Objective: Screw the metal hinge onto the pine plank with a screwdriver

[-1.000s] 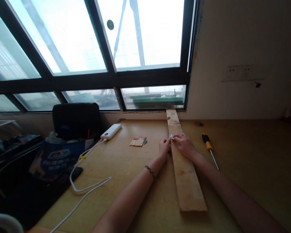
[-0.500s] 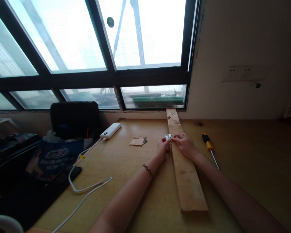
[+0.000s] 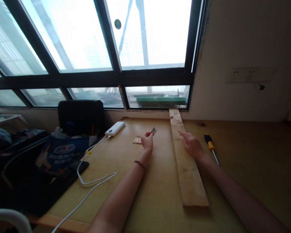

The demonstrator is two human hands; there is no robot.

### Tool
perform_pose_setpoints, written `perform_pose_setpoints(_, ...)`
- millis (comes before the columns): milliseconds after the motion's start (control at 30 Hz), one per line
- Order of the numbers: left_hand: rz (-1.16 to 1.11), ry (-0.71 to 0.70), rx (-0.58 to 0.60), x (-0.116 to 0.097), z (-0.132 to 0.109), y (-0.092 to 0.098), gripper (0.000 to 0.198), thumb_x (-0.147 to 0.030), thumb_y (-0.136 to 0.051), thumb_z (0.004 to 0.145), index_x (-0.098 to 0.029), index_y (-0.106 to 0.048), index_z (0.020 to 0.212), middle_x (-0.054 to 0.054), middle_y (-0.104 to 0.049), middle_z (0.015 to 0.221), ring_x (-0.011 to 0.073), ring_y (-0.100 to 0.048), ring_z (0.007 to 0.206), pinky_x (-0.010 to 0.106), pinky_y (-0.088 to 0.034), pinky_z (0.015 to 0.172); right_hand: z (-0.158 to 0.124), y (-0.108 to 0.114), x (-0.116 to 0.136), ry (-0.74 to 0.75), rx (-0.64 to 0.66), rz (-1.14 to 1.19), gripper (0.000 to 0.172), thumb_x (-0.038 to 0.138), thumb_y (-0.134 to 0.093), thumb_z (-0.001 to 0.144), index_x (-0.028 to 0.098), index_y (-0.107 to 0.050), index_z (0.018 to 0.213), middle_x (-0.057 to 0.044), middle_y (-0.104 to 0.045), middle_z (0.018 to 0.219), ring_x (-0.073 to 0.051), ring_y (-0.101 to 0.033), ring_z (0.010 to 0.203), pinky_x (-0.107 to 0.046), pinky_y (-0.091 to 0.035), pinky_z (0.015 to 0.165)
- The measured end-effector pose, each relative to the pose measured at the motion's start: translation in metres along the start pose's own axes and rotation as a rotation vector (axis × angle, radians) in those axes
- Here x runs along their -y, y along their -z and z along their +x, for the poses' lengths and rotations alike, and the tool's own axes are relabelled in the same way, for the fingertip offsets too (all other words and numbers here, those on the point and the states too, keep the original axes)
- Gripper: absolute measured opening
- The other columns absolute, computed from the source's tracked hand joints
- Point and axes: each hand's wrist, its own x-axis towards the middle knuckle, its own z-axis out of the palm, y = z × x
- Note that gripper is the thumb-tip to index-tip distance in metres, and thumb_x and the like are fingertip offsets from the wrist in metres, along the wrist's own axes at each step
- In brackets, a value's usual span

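A small metal hinge (image 3: 154, 131) is pinched in the fingertips of my left hand (image 3: 147, 141), raised over the table left of the board. Behind that hand lies a small flat wooden piece (image 3: 137, 140), partly covered by it; the screws seen beside it earlier are hidden now. My right hand (image 3: 191, 144) rests at the right edge of a long wooden board (image 3: 192, 181), its index finger stretched out toward small marks on the wood. Nothing shows in that hand. To its right lies a screwdriver (image 3: 210, 145) with a black and yellow handle.
On the table (image 3: 135, 200), a white power bank (image 3: 114, 128) with a white cable (image 3: 97, 184) lies to the left. A black chair (image 3: 81, 113) and a blue bag (image 3: 63, 152) stand beyond the left edge. Window and wall close off the back.
My left hand has moved left, off the board, carrying the hinge. My right hand stays at the board, now apart from the hinge with its index finger extended. The view has shifted slightly.
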Motion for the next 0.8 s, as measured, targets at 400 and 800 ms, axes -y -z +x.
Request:
perform_pose_setpoints(400, 0.79, 0.095, -0.16, 0.014, 0.026, 0.063, 0.028, -0.044, -0.057, 0.066, -0.026, -0.07, 0.084, 0.011, -0.064, 0.095, 0.0311, -0.048, 0.099, 0.038, -0.04, 0.075, -0.07, 0.044, -0.03, -0.225, -0.209, -0.172, 0.057, 0.006, -0.036, 0.075, 0.023, -0.039, 0.129, -0.004, -0.062, 0.101, -0.02, -0.053, 0.092, -0.034, -0.043, 0.084)
perform_pose_setpoints(800, 0.933, 0.062, -0.098, 0.011, 0.023, 0.061, 0.033, -0.044, -0.047, 0.073, -0.024, -0.068, 0.089, 0.012, -0.062, 0.099, 0.0295, -0.05, 0.094, 0.038, -0.039, 0.075, -0.086, 0.03, -0.072, -0.401, 0.042, -0.441, 0.034, 0.016, -0.046, 0.076, 0.02, -0.063, 0.105, -0.009, -0.056, 0.112, -0.023, -0.046, 0.096, -0.034, -0.038, 0.083)
